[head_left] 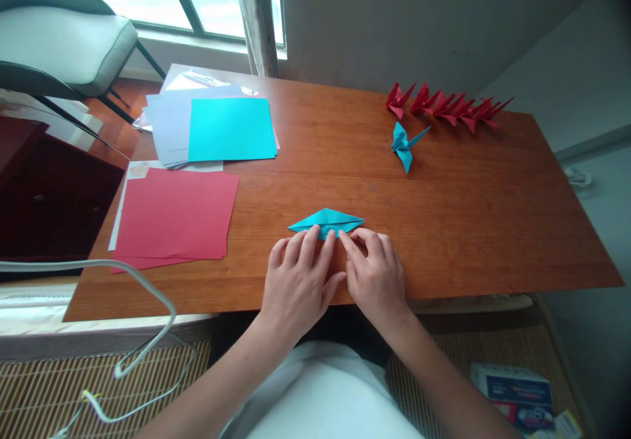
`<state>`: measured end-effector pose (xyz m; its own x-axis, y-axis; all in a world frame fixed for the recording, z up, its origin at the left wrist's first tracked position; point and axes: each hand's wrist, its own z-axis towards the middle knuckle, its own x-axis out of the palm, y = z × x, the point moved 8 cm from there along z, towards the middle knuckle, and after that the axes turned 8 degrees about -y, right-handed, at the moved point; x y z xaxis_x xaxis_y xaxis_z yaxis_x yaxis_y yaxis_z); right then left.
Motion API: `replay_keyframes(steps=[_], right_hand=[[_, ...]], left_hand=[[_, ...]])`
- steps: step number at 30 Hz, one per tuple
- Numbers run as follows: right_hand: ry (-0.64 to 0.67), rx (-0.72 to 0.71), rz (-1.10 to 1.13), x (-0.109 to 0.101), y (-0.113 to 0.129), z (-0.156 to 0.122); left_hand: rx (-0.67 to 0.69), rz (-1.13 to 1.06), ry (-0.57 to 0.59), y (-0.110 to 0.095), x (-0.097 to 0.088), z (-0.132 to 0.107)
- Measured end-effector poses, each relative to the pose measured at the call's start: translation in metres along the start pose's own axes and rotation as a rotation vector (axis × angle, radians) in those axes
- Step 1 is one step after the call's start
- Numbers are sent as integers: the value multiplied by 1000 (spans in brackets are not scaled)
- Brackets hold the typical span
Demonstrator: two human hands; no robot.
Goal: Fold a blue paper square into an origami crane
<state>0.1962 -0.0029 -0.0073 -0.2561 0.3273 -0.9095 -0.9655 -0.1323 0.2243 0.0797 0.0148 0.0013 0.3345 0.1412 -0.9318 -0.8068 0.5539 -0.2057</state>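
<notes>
A folded piece of blue origami paper (326, 217), long and pointed at both ends, lies flat on the table near its front edge. Fingertips of my left hand (299, 275) press on its near side, with the fingers stretched out. My right hand (375, 268) touches the near right part of the paper with its index fingertip, while its other fingers curl inward. Part of the paper's near edge is hidden under my fingers. Further back on the right stands a finished blue paper crane (404, 144).
Several red paper cranes (451, 107) stand in a row at the back right. Red paper sheets (175, 212) lie on the left, with blue sheets (231, 129) and pale sheets (170, 127) behind them. A white cable (148, 280) loops past the table's (493, 229) front left corner.
</notes>
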Motion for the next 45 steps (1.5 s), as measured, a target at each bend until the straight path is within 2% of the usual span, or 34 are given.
replay_keyframes(steps=[4,13,21,30,39,45], right_hand=[[0,20,6,1,-3,0],[-12,45,11,-1,-3,0],[-76,29,-8,0,-7,-2],[11,-59,11,5,10,4],[-51,8,-48,-2,-1,1],[-70,-4,-5,-1,-1,1]], left_hand=[[-19,13,6,-2,2,1],[87,24,-20,8,-7,-4],[104,13,-30,10,-5,-8],[90,-17,-56,12,-5,-8],[83,-11,-54,13,-4,-10],[-23,50,-135,24,-8,-18]])
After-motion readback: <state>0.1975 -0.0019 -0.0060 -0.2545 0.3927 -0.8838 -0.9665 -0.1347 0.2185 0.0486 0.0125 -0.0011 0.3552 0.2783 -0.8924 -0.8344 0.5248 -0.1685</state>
